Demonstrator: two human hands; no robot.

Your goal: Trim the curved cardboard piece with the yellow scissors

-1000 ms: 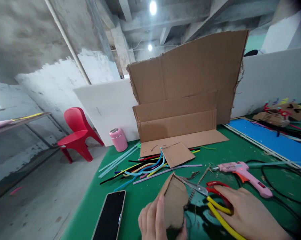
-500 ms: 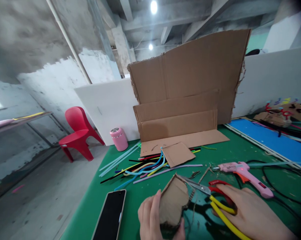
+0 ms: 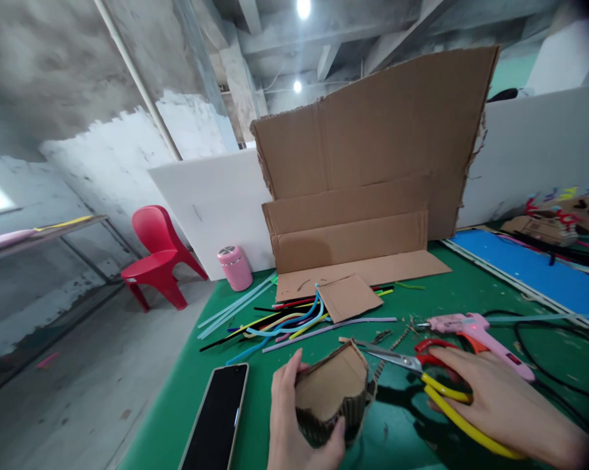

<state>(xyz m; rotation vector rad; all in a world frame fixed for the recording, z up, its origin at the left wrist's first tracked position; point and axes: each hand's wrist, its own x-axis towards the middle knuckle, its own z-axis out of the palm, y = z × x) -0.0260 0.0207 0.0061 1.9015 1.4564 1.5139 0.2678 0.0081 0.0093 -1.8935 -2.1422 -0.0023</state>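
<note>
The left hand [image 3: 294,418] is closed around a cardboard piece [image 3: 331,391]. The fingers lie along its left edge and the thumb presses from below at the front. With this grip the piece stays lifted a little above the table [image 3: 451,287], the flat brown face turned up and the ribbed edge turned toward the person. The right hand [image 3: 499,408] lies over the red and yellow handles of the scissors [image 3: 411,363], with the fingers half curled on them, so it has the scissors in a loose hold. The blades look almost together. They point left, and the tip is just beside the upper right corner of the piece, maybe touching it; I cannot tell for sure.

Just behind the scissors lies a pink glue gun [image 3: 470,326] with a small red light on it, and a black cable [image 3: 533,326] curls near it. A phone [image 3: 216,424] with a dark screen lies flat to the left of the left hand. Farther back, many coloured sticks [image 3: 284,323] are spread on the green cloth, and a small cardboard square [image 3: 347,297] rests partly on them. A big cardboard sheet [image 3: 372,156] stands folded, its lower flap flat on the table, leaning on a white board [image 3: 216,209]. A pink cup [image 3: 234,267] stands at the table's far left corner, and a red chair [image 3: 157,258] is on the floor beyond. A blue sheet [image 3: 533,274] lies at the right.
</note>
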